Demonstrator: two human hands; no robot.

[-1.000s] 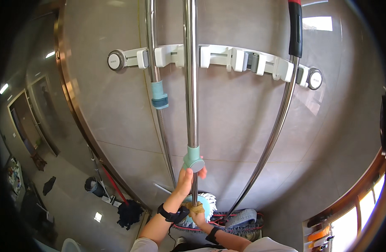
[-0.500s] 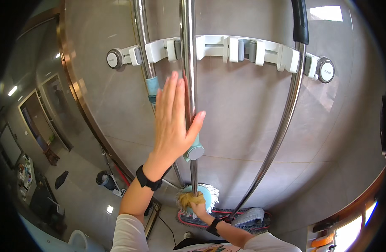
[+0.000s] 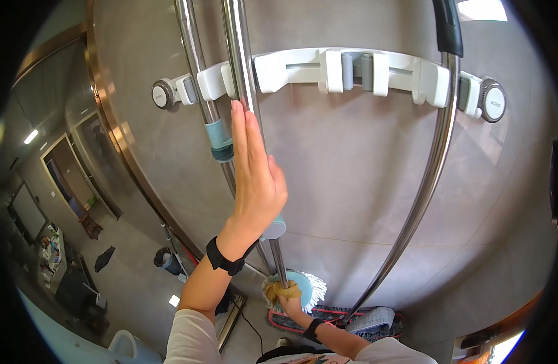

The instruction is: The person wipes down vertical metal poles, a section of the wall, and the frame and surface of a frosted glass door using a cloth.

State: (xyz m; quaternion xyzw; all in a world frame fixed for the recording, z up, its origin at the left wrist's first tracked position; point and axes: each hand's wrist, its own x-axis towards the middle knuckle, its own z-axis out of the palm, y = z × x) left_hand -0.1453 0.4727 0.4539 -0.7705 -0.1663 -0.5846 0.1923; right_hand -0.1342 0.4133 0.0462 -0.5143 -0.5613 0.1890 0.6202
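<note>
My left hand lies flat along a shiny metal mop pole, fingers stretched upward and palm toward the pole. Just below its wrist side, a light-blue round collar shows on the pole. Low down, my right hand grips a yellow cloth wrapped round the bottom of the same pole. Behind the cloth is the mop's round light-blue head with a white fringe. The pole's upper part passes in front of a white wall-mounted holder; whether a clip grips it, I cannot tell.
Left of this pole stands another metal pole with a blue sleeve. A black-handled pole rests at the holder's right end. A flat grey mop with red edging lies on the floor. A dark bin and white bucket stand left.
The mop pole's upper part has tilted left against the holder, my left hand staying flat along it. My left thumb has come in closer to the fingers. The right hand still grips the cloth.
</note>
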